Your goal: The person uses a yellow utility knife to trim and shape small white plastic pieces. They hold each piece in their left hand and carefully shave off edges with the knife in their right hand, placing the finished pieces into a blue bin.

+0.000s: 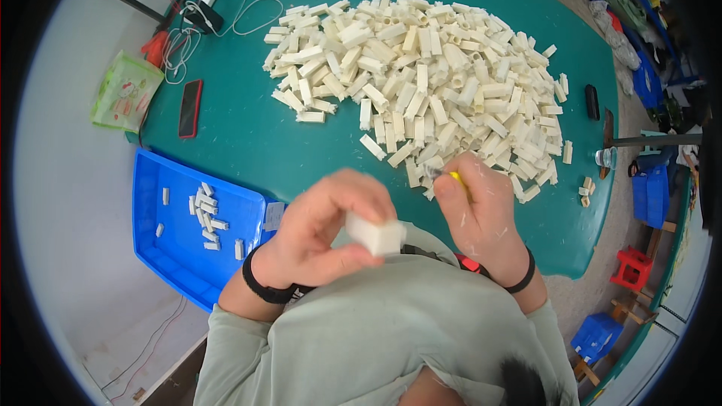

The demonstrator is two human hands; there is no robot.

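Close in front of my body, my left hand (331, 229) is closed around a white square-sided plastic piece (377, 236), held between thumb and fingers and a little blurred. To its right, my right hand (481, 210) grips a small tool with a yellow handle (457, 177). A grey tip seems to stick out to the left of the fist, but its exact kind is too blurred to tell. The two hands are apart. Beyond them spreads a large heap of similar hollow off-white pieces (429, 75), its near edge just past my right hand.
On the left, a blue tray (173, 256) holds several white pieces. Behind it lie a red-edged phone (190, 109), a green-and-white bag (126, 94) and a white cable (244, 19). A black case (592, 102) and a few small pieces (587, 191) sit on the green table (226, 124).
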